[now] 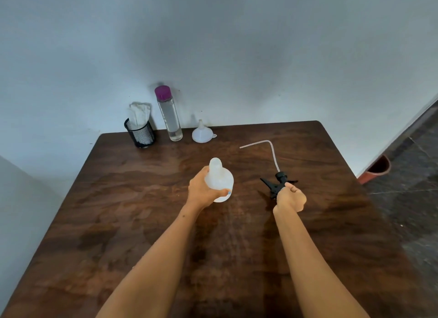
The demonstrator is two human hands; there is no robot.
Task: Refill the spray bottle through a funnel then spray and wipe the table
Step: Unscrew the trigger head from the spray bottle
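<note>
A dark wooden table [118,211] filled most of the view, its far edge pushed against a pale blue-grey wall [213,45]. To the right lay a dark tiled floor [414,187], where a reddish-brown pot [376,169] stood against the wall beyond the table's right edge.

Along the far left of the table stood a tall clear bottle [169,118] with a purple cap, upright and holding clear liquid. Just beside it on the left was a black mesh cup [140,134] with a white cloth [139,114] stuffed into it and sticking out above the rim. To the bottle's right a white funnel [202,132] sat wide mouth down, spout pointing up.

Nearer the middle, the left hand [203,187] was wrapped around the translucent spray bottle [219,178], fingers closed on its body, the neck open and uncapped; whether its base rested on the table or was lifted slightly was hard to tell. Well apart to the right, the right hand [290,198] had its fingers clamped on the black trigger head [278,182], which had been taken off the bottle. Its thin clear dip tube [272,152] rose away from the hand and bent sharply leftward over the tabletop.
</note>
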